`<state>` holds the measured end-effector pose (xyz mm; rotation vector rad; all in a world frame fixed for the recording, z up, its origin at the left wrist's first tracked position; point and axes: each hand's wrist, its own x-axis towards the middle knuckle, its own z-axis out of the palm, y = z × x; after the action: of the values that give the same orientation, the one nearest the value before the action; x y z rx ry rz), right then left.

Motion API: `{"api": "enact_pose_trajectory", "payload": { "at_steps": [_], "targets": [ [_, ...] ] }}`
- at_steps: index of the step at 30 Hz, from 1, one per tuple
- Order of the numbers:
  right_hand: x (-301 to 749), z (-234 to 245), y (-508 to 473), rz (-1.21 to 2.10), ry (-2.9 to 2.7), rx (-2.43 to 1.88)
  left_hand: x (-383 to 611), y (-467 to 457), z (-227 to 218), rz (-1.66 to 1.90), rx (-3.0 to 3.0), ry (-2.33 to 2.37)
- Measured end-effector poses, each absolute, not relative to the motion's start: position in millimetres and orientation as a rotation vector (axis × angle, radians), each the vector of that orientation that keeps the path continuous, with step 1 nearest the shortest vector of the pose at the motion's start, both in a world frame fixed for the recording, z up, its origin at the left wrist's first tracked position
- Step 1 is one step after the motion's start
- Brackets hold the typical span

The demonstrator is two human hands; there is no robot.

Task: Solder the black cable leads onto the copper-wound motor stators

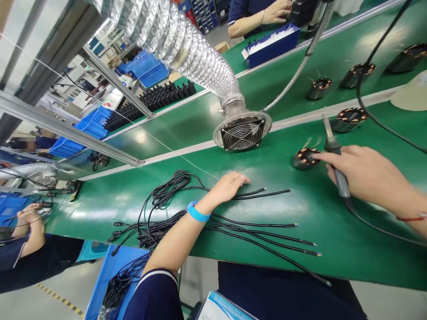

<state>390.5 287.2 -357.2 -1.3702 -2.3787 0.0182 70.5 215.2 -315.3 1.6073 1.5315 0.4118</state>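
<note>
My right hand (363,171) is wrapped round the grey handle of a soldering iron (340,180), its metal tip pointing up and away. The index finger of that hand reaches to a small motor stator (305,159) with copper windings and thin upright leads. My left hand (230,186), a blue band at its wrist, is closed low over the bench by the black cables (260,231). A thin pale strand of solder wire (173,151) runs down from the upper left into it; the fingertips are partly hidden.
A fume extraction hood (243,132) on a silver duct (200,62) hangs above the green bench (267,271). More stators (350,119) stand at the right. A blue bin (100,284) of cables sits below left. Co-workers' hands (278,11) show at the back and far left.
</note>
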Motion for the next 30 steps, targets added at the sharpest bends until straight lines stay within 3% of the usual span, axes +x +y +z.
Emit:
{"api": "enact_pose_trajectory", "payload": {
  "at_steps": [7,11,17,23,30],
  "targets": [
    [356.4,-352.9,238.0,0.077,-2.276,-1.256,77.0,227.0,-303.7,0.549,0.970,1.419],
    [318.8,-356.1,230.4,0.325,-2.264,-1.294,81.2,235.6,-304.4,0.673,0.955,1.475],
    [301.1,-367.8,237.9,0.415,-2.233,-1.230,92.6,249.6,-316.8,0.673,0.952,1.510],
    [307.3,-384.5,234.9,0.418,-2.168,-1.121,94.5,259.5,-319.5,0.494,0.866,1.401],
    [305.4,-391.1,239.3,0.329,-2.217,-1.021,97.9,261.0,-328.0,0.620,0.797,1.133]
  ]
}}
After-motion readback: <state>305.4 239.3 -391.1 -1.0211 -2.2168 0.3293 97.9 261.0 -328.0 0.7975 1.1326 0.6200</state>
